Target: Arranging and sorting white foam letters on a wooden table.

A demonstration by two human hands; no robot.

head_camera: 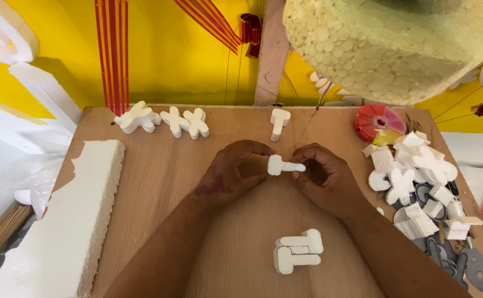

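White foam T-shape (283, 165) pinched between left hand (236, 172), right hand (323, 176).

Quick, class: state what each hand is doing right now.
Left hand: closed on the white foam piece.
Right hand: closed on the same foam piece's other end.

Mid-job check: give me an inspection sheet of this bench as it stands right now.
Surface: wooden board, mostly bare in the middle.
Job's things: white foam T-piece held against a thin taut wire; two cut foam pieces near the front.
Clutter: foam offcuts at right; foam block at left; foam shapes at back.
Hands: left hand and right hand both pinch the piece.
Cables: nothing seen besides the wire.
Surroundings: yellow wall.
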